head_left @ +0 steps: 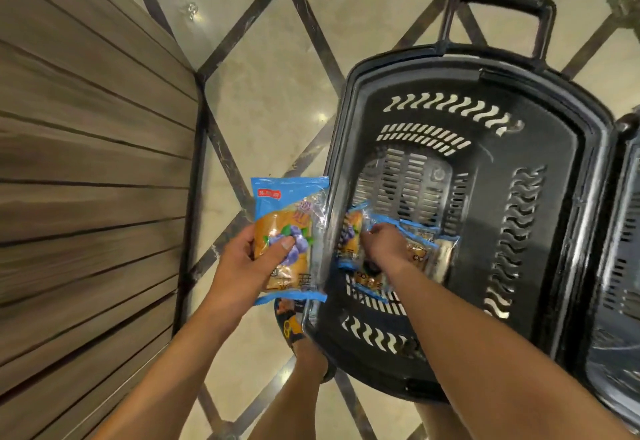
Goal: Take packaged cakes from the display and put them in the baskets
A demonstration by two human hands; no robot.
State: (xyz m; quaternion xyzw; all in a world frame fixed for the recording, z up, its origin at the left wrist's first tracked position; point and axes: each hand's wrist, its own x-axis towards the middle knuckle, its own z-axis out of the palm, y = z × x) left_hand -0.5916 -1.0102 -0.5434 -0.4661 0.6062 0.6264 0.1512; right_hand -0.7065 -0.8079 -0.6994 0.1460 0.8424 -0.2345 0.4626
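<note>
one cake going down into the black basket, the next waiting at its rim

the right hand is low inside the black basket, fingers curled over the top of a tilted packet that stands on edge near the left wall, and it appears to pinch it; other packets lie flat on the bottom beside it. the left hand grips a blueberry cake packet, thumb across its front, just outside the left rim, over the floor. done well, i judge, the right hand lays its packet flat beside the others rather than dropping it on edge, then clears out before the left crosses the rim. the cakes look soft, so a light hold suits. a second basket touches the first on the right.
</note>
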